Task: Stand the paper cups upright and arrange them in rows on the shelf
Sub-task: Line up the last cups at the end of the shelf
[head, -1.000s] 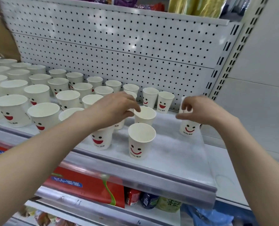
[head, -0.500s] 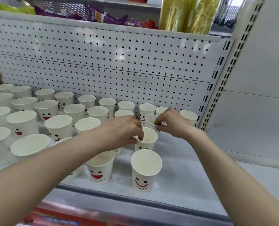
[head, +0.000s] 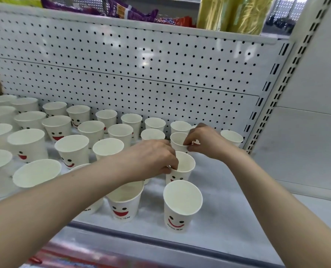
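Observation:
White paper cups with red smiley faces stand upright in rows across the shelf (head: 228, 213). My left hand (head: 151, 159) pinches the rim of a middle-row cup (head: 184, 169). My right hand (head: 205, 141) grips the rim of a back-row cup (head: 177, 141) just behind it. A single front cup (head: 182, 204) stands nearest me, with another front cup (head: 125, 202) to its left, partly under my left forearm. One more upright cup (head: 231, 137) sits at the far right by the upright post.
A white pegboard back panel (head: 141, 74) rises behind the cups. The upper shelf holds purple snack packs (head: 128, 10) and gold packages (head: 232, 14). A slotted post (head: 273, 105) and white side wall bound the right. Bare shelf surface lies right of the front cups.
The view tilted up and closer to the shelf. My right hand carried a cup from the far right of the shelf leftward into the back rows. My left hand stayed on its cup.

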Motion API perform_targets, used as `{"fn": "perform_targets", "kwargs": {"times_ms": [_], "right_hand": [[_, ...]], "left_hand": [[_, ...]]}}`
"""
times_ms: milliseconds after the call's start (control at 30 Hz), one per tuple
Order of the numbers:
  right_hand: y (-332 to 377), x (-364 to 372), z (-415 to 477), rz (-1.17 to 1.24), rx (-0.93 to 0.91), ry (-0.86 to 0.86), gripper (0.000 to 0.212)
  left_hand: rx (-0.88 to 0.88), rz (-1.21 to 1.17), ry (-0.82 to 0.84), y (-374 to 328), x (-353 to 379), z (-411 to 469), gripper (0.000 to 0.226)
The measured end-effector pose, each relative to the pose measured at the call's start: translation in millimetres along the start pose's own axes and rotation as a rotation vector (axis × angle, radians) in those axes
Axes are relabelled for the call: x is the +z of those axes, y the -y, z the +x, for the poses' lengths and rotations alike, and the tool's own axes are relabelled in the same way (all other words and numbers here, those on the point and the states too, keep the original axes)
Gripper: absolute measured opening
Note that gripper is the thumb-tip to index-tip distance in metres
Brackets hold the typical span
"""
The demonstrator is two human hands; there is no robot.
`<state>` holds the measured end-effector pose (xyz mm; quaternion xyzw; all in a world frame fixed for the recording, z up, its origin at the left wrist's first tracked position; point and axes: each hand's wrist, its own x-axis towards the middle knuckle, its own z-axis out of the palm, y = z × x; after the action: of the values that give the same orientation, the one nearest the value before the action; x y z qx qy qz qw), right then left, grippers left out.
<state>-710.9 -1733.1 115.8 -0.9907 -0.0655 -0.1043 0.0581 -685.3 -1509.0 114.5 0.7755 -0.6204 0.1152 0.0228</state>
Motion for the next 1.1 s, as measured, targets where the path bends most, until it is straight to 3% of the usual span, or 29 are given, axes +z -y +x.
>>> {"fn": "perform_targets", "kwargs": {"times_ms": [433,533,633,733,800,900,1100], "right_hand": [[1,-6,-4,0.020,0.007,0.040,0.016],[0,-5,-7,0.056,0.017,0.022,0.020],[-3,-9,-15,0.109,0.023,-0.062,0.026],[0,-12,-33,0.168,0.003,-0.129,0.032],[2,-13,-47,0.207,-0.019,-0.082,0.040],[8,-9,-64,0.242,-0.028,0.081,0.044],[23,1,-71,0.267,-0.054,0.124,0.027]], "left_hand": [[0.029,-0.028,-0.058,-2,2,2,0.003],[-0.020,-0.068,-0.037,-2,0,1,0.015],[-0.055,-0.079,-0.116,-6,-10,-7,0.028],[-0.090,-0.157,-0.244,-22,-23,-27,0.019],[-0.087,-0.248,-0.274,-39,-27,-42,0.016],[-0.040,-0.304,-0.205,-62,-22,-58,0.028],[0.025,-0.236,-0.136,-78,-1,-59,0.020]]}}
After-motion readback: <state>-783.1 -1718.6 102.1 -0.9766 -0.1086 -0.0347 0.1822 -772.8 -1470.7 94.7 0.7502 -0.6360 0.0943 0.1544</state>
